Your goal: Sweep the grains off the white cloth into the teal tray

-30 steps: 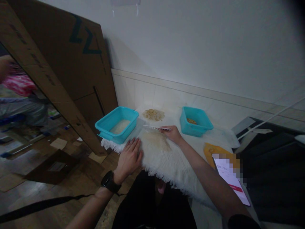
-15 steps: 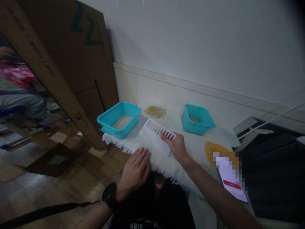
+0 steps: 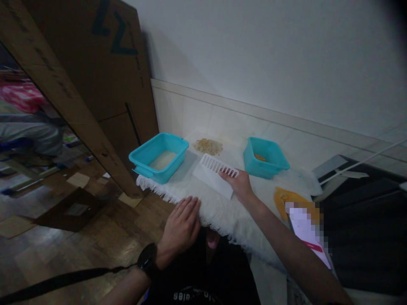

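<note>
Left hand (image 3: 181,225) flat, right hand (image 3: 240,184) gripping

Both forearms are bare. The left forearm (image 3: 129,289) enters from the lower left, its hand palm down, fingers (image 3: 187,206) nearly straight, lying close together and pointing forward and slightly right. The right forearm (image 3: 286,231) slants in from the lower right, reaching farther forward than the left. The right thumb (image 3: 225,174) presses from above; the other 4 fingers are mostly hidden beneath. The 2 hands are apart.
</note>
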A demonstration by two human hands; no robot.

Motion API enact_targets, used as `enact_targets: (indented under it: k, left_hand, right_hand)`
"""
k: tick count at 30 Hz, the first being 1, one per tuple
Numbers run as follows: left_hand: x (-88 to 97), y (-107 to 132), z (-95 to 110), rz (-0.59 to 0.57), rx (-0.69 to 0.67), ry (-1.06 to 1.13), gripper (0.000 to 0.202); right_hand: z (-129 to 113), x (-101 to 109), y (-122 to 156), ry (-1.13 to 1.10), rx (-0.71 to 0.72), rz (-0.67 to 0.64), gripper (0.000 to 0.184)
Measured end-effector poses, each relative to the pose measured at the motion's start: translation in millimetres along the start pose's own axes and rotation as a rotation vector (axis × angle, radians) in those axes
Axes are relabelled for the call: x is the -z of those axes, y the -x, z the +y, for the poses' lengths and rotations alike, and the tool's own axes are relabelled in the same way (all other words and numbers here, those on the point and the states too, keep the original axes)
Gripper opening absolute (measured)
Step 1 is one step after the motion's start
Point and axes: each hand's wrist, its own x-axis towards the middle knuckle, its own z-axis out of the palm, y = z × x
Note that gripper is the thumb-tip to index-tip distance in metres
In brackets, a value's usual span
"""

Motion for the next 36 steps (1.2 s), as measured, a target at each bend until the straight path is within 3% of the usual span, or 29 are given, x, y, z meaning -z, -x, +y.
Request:
enact_targets:
  k: [6,9,14,17,21,30,36]
  left_hand:
    - [1.9,-15.8,8.9,-0.096,0.17,0.017,0.059]
    - [8.1,-38.4,9.2,-0.109,0.231,-0.004,0.058]
    - [11.0,-83.0,-0.7,-0.156,0.309,-0.03,0.037]
    - [3.3,-104.2,-8.2,-0.17,0.333,-0.041,0.022]
    - [-6.6,-122.3,-16.5,-0.178,0.327,-0.033,0.019]
    - [-7.1,-134.4,-26.8,-0.157,0.343,-0.024,0.021]
    - [0.8,-111.5,-30.4,-0.138,0.309,-0.039,0.027]
  right_hand:
    - [-3.8,10.5,13.9,-0.032,0.05,0.012,0.05]
    - [-9.0,13.4,17.4,-0.114,0.122,0.132,0.048]
    - [-17.8,18.1,16.8,-0.223,0.287,0.278,0.042]
    - [-17.5,20.7,17.8,-0.268,0.301,0.325,0.038]
    - [-12.3,24.6,18.8,-0.266,0.276,0.361,0.037]
    - [-7.2,29.5,17.7,-0.222,0.24,0.353,0.04]
    - [-1.2,29.2,23.2,-0.115,0.151,0.217,0.047]
